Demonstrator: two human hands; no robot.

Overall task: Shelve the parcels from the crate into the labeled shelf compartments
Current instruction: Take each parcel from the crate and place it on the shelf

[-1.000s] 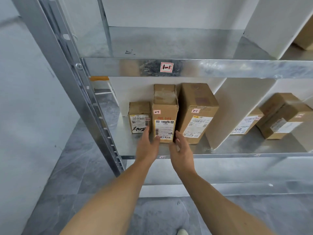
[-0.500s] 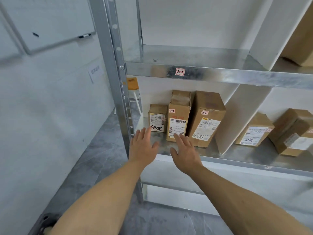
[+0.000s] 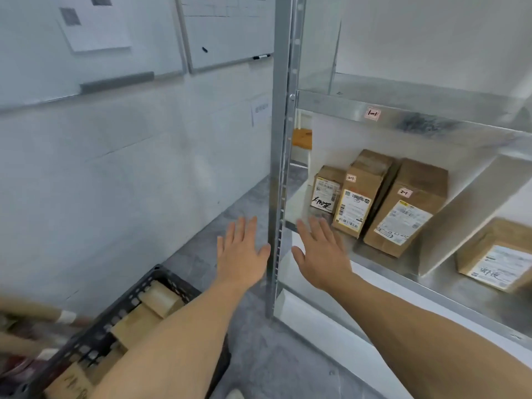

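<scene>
Three brown parcels stand in the left compartment of the metal shelf: a small parcel, a tall narrow parcel tagged 2-1, and a wide parcel tagged 2-1. My left hand hovers flat and empty left of the shelf post. Just right of the post, my right hand is spread and empty in front of the shelf edge, short of the parcels. A black perforated crate at the lower left holds several brown parcels.
Another labelled parcel lies in the compartment to the right, beyond a white divider. The upper shelf rail carries a tag 1-1. Whiteboards hang on the left wall. Grey tiled floor lies between crate and shelf.
Both hands have let go of the tall narrow parcel and pulled back from the shelf. My view has swung left, bringing the crate into sight.
</scene>
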